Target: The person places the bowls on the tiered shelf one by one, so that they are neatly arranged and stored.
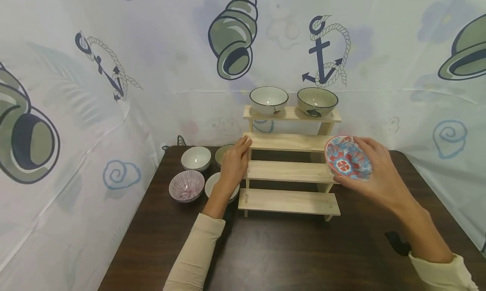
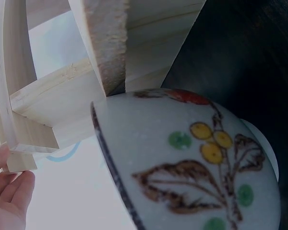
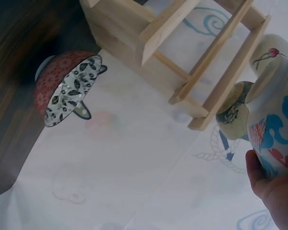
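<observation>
My right hand (image 1: pixel 379 173) holds a small bowl (image 1: pixel 347 158) with a red and blue floral pattern, tilted so its inside shows in the head view. It is up beside the right end of a four-step wooden stand (image 1: pixel 290 173). In the right wrist view, the thumb lies against the outer wall of the floral bowl (image 3: pixel 278 129). My left hand (image 1: pixel 236 162) grips the left end of the stand's second shelf from the top; fingers and thumb pinch that end in the left wrist view. On the top shelf are a white bowl (image 1: pixel 268 99) and a greenish bowl (image 1: pixel 317 101).
Left of the stand, a white bowl (image 1: pixel 195 158), a purple-striped bowl (image 1: pixel 187 185) and others sit on the dark table (image 1: pixel 281 249). A bowl painted with fruit (image 2: pixel 192 158) is close below the left wrist. A red bowl (image 3: pixel 67 86) with a leafy inside appears in the right wrist view.
</observation>
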The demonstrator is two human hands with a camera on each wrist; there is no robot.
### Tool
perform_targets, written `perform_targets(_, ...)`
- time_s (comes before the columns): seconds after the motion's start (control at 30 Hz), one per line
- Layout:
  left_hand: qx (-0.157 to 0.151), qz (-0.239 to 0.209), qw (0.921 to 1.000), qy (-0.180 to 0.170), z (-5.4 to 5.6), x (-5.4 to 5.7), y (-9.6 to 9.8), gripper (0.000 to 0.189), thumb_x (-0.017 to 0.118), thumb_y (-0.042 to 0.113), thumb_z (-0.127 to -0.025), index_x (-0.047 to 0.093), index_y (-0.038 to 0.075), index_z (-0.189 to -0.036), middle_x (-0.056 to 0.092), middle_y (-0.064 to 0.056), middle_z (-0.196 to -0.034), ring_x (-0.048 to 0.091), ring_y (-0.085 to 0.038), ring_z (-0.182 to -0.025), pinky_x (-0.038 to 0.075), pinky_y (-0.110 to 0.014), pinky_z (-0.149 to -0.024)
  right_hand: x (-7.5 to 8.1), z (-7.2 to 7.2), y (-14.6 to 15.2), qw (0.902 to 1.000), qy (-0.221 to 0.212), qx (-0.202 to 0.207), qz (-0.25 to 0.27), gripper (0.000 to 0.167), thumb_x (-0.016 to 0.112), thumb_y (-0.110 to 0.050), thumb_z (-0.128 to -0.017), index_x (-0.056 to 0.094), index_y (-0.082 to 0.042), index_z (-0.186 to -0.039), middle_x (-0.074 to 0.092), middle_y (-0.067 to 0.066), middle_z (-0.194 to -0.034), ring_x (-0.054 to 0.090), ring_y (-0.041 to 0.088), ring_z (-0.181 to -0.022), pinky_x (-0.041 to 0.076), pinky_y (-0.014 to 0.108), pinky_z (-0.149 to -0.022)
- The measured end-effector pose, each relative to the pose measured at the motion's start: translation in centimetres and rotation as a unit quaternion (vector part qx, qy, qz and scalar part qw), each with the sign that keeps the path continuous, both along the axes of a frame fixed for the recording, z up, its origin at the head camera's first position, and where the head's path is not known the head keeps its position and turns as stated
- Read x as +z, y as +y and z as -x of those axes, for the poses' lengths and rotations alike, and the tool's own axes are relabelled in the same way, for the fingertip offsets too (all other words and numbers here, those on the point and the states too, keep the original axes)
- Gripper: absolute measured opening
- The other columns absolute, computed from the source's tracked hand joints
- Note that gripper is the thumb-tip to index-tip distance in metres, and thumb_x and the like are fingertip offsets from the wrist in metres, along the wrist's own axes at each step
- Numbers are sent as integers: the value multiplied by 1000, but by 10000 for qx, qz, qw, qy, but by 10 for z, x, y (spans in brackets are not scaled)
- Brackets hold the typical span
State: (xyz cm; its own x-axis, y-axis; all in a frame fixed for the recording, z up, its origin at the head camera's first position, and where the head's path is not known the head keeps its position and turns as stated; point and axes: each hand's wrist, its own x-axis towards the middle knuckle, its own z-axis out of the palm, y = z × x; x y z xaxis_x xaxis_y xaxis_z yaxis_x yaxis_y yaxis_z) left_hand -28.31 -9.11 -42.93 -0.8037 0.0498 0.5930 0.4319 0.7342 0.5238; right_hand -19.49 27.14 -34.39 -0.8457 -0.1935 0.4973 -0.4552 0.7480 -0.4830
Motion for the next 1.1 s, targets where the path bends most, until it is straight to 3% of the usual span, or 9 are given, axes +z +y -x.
perform_targets(0.67,96,34,9999,97,0,-1,0,30,62,7,-102,72,5,-129,66,-13,-141,64,-32,-130,55,-55,-102,13,3,-32,9994,-263,240,10,102,95,-33,-68,46,-11,-154,43,16,-152,37,38,-136,47,60,-92)
perform_targets(1.1,39,9,10000,64,1,-1,1,30,61,5,-101,71,4,-130,65,-13,-142,63,-33,-132,54,-55,-103,19,9,-46,9985,-300,456,-85,100,95,-35,-69,47,-11,-153,42,14,-153,38,36,-135,47,56,-94)
